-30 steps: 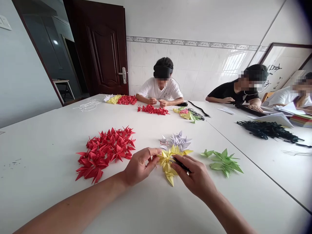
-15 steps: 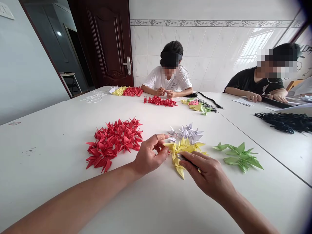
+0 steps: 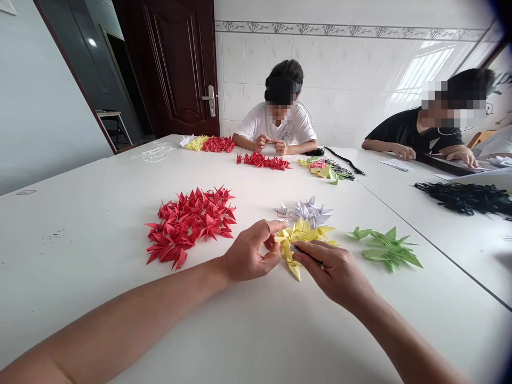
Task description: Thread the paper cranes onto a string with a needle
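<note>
Folded yellow paper cranes lie in a pile in front of me. At its left edge my left hand is closed, thumb and fingers around the pale tip of a yellow crane. My right hand comes in from the right, fingers closed around a slim dark tool that is mostly covered. The tool's end reaches among the yellow cranes; its kind is hidden. White paper cranes lie just behind the yellow ones. A bit of thin reddish thread shows beside them.
Red cranes are heaped on the left of the white table, green cranes on the right. Across the table sit two people, one handling a small item near a red row. Black cords lie far right, white strings far left.
My view has tilted down slightly, shifting the scene. Both hands stay at the yellow pile, and the held yellow crane now sits closer against the others.
</note>
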### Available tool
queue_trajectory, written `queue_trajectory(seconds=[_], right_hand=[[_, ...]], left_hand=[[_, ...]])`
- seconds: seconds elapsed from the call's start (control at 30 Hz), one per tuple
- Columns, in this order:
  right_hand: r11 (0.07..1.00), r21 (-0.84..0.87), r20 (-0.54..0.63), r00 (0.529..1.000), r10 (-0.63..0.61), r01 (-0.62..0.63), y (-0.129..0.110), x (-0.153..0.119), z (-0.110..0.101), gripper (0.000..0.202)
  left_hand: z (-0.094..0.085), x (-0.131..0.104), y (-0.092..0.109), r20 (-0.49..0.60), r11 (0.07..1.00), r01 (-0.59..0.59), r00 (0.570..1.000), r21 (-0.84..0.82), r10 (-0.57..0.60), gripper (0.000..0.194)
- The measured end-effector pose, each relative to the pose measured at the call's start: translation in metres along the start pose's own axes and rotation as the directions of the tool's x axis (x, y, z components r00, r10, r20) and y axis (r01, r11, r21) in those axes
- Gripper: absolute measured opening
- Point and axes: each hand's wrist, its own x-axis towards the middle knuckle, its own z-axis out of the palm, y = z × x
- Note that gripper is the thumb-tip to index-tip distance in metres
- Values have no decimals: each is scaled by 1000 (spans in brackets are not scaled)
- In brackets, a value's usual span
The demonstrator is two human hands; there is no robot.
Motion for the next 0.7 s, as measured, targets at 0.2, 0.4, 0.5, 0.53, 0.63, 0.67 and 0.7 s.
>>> queue_trajectory(seconds=[0.2,0.4,0.5,0.53,0.63,0.67,0.7], right_hand=[[1000,-10,46,999,5,-5,-2,1,-2,27],[999,-36,80,997,-4,6,-3,1,-1,28],[999,-39,81,997,-2,5,-3,2,0,29],[999,-40,81,997,0,4,-2,2,0,29],[999,-46,85,996,7,-3,-2,2,-1,29],[999,-47,86,996,8,-4,-1,1,-1,29],[999,-47,86,996,10,-6,-1,1,-1,29]], left_hand=[[-2,0,-3,6,1000,-26,1000,14,26,37],[-2,0,-4,35,999,-38,999,8,37,37],[-2,0,-4,39,999,-37,999,13,36,35],[-2,0,-4,42,999,-36,998,16,35,35],[-3,0,-3,50,999,-36,998,31,35,33],[-3,0,-3,50,999,-38,998,35,36,33],[-3,0,-3,52,999,-38,998,37,36,33]])
